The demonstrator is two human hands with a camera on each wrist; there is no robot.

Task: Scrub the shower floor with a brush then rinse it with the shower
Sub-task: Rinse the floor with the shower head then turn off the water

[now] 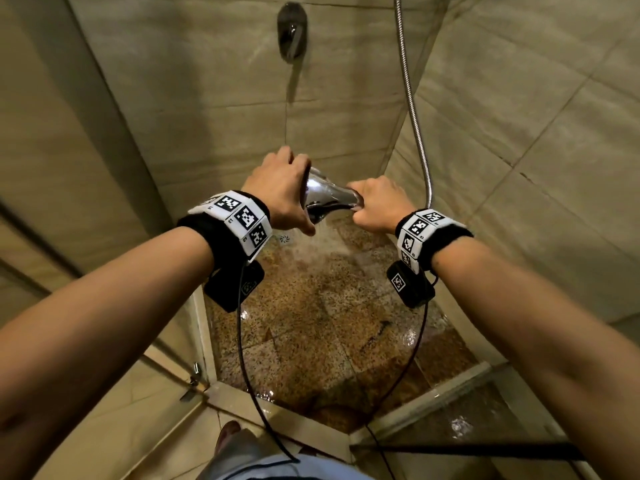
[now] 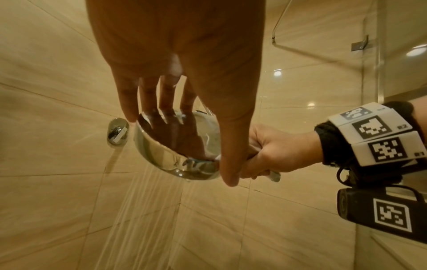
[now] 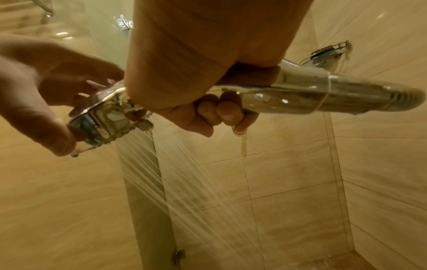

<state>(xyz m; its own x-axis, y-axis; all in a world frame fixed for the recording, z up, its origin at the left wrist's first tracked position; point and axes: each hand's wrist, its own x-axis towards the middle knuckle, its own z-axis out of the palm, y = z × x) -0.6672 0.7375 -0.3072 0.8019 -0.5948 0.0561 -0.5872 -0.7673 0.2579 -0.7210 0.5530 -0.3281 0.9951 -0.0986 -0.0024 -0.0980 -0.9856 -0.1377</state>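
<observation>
A chrome shower head hangs at chest height over the speckled brown shower floor. My left hand grips its round head, fingers over the back and thumb under the rim. My right hand is wrapped round the handle. Water sprays from the face down onto the wet floor near the drain. In the left wrist view my fingers lie on the shower head. In the right wrist view my right hand curls round the handle, and jets of water fan downward.
The metal hose hangs along the right wall. A mixer valve sits high on the back wall. A glass door with a hinge stands at left, a raised sill edges the stall, and wet tiles lie outside it.
</observation>
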